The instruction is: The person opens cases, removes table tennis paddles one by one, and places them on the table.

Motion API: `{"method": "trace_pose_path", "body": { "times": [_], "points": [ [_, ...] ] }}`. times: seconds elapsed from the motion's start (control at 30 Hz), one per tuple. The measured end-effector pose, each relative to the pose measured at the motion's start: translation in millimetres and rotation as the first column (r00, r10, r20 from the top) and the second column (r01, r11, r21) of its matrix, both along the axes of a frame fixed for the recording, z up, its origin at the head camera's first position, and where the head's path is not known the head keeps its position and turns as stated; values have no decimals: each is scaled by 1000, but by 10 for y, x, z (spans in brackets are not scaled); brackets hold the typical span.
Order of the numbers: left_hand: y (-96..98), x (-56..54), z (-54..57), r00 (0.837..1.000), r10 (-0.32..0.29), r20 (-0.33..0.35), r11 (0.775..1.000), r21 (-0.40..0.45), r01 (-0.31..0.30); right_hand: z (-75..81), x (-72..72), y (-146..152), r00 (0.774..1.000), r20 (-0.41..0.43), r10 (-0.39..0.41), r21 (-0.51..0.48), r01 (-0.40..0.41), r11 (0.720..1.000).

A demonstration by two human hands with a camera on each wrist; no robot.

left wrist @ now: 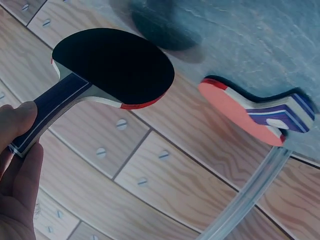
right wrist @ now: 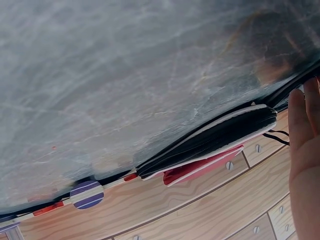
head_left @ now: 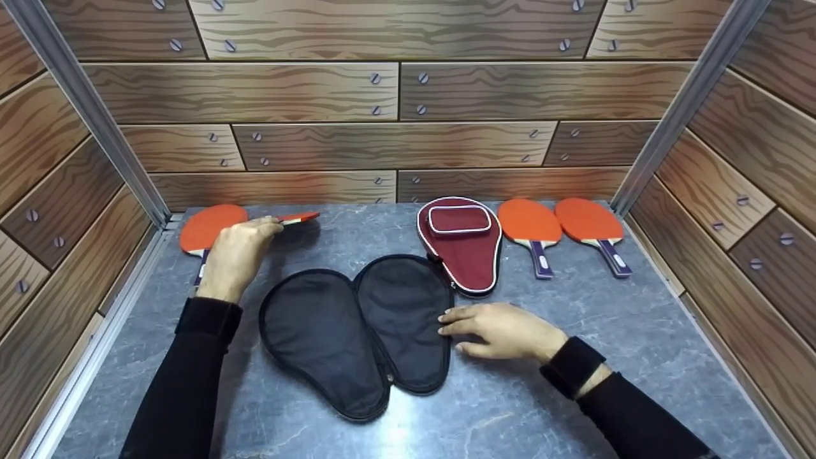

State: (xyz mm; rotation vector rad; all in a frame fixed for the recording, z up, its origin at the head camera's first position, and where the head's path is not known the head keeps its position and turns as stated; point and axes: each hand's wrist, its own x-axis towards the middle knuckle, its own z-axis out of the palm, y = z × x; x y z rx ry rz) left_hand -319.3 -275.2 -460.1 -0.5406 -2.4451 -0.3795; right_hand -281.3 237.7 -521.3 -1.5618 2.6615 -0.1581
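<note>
My left hand (head_left: 239, 258) grips a table tennis paddle by its dark blue handle (left wrist: 52, 107), up off the table at the back left. Its black face (left wrist: 115, 65) shows in the left wrist view, while the head view catches the paddle (head_left: 303, 218) nearly edge-on. A black paddle case (head_left: 319, 338) lies unzipped and spread flat, its dark lining facing up. At the right edge of that case rest the fingertips of my right hand (head_left: 510, 330), fingers extended. Another paddle (head_left: 203, 233), orange side up, lies on the table behind my left hand, which partly covers it.
A closed maroon paddle case (head_left: 468, 261) with white piping lies behind the open one, close to its right half. To its right are two orange paddles (head_left: 529, 222), handles toward me. Wood-patterned walls (head_left: 319, 92) enclose the grey marbled table (head_left: 472, 421) at back and sides.
</note>
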Motion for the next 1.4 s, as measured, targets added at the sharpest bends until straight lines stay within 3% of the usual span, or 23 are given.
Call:
{"method": "trace_pose_path", "body": {
  "times": [0.3,0.77,0.93,1.13,1.4],
  "points": [
    [-58,51,-131,999,-18,33,1000,-18,19,-3,-1,4,1000,-3,4,-3,-4,1000],
    [-162,117,-300,986,-39,164,993,-101,56,-15,10,10,1000,-5,9,-7,-9,1000],
    [-209,98,-355,980,-20,200,989,-139,49,-17,10,9,1000,-1,8,-6,-9,1000],
    [-232,57,-400,974,-58,221,978,-183,100,-9,6,7,1000,11,2,2,-2,1000],
    [-272,21,-460,961,-61,271,969,-216,123,-5,4,8,1000,2,-4,3,4,1000]
  ]
}}
